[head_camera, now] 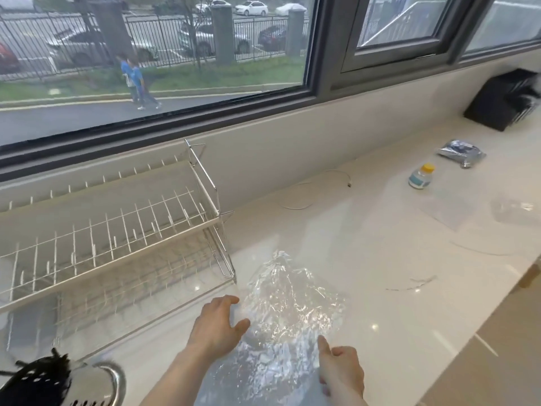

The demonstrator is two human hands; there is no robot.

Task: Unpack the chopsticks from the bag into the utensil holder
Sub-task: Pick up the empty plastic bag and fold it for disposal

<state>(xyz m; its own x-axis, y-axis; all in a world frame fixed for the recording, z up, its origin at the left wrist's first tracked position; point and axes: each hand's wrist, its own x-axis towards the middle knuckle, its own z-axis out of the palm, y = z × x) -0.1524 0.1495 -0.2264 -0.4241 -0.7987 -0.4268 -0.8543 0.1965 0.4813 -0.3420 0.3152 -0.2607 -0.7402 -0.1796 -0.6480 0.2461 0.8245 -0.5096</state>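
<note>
here, clear bag (288, 306) on counter (380, 259), between both hands' fingers (234, 300)

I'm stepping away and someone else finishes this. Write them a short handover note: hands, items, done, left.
Left hand: open, fingers on the left edge of the clear plastic bag.
Right hand: index finger pointing onto the bag's near right side, gripping nothing firmly.
The bag lies crumpled on the white counter, right of the dish rack.
The perforated holder sits at bottom left with dark sticks in it.
Done: cannot tell whether the bag is emptied.
Left: check the bag and move any remaining chopsticks.
</note>
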